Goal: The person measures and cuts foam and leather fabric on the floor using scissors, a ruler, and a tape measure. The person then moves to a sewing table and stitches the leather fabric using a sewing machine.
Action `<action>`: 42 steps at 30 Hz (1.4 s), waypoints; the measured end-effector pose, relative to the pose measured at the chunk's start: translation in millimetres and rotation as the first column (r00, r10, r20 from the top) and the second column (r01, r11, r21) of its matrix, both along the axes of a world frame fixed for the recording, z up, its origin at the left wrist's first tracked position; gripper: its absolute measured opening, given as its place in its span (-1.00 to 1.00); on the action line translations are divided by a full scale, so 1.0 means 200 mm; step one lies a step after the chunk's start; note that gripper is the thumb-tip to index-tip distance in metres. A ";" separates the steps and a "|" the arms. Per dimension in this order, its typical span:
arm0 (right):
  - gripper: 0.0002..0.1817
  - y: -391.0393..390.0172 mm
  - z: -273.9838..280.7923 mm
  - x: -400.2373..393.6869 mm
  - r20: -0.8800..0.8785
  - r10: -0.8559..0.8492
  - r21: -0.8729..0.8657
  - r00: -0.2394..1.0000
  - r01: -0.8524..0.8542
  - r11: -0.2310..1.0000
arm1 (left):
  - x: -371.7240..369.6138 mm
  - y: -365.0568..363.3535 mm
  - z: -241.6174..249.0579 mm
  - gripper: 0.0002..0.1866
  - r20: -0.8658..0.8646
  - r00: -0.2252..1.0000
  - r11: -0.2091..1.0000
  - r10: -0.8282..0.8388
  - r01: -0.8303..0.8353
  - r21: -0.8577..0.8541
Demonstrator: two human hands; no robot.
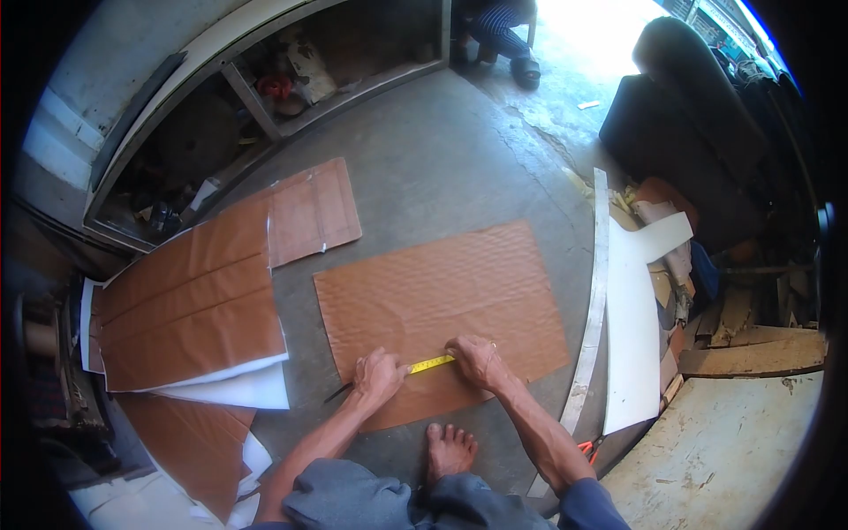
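Observation:
A brown rectangular sheet (442, 300) with a rippled surface lies flat on the grey floor. Across its near part runs a short stretch of yellow measuring tape (430, 364). My left hand (380, 378) is closed on the tape's left end, near the sheet's lower left edge. At the tape's right end, my right hand (477, 360) is closed on it, above the sheet. A thin dark object (337, 393) sticks out left of my left hand.
Brown padded pieces (190, 296) with white backing lie at left. A long metal strip (594, 318), a white sheet (632, 340) and red-handled scissors (590, 450) are at right. Dark cushions (680, 141) stand behind. A person's leg (502, 40) shows at the top.

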State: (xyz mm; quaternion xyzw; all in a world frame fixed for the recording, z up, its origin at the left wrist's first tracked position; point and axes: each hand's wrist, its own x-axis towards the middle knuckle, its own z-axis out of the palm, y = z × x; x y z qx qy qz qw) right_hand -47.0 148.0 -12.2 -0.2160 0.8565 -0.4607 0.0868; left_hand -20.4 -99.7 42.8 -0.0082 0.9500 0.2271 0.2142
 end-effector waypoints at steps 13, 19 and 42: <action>-0.81 0.03 0.18 -0.03 -0.176 -0.179 -0.120 0.968 0.160 0.980 | 0.01 -0.01 -0.02 -0.66 -0.021 1.000 1.000 -0.013 0.013 -0.007; -0.62 0.07 0.23 0.00 0.431 -0.345 -0.080 0.834 0.416 0.906 | 0.01 -0.01 -0.04 -0.66 -0.053 0.998 1.000 -0.020 0.021 0.012; -0.66 -0.01 0.13 0.02 0.141 -0.260 -0.056 0.955 0.270 0.961 | 0.01 -0.02 -0.02 -0.67 -0.015 1.000 1.000 -0.008 0.008 0.017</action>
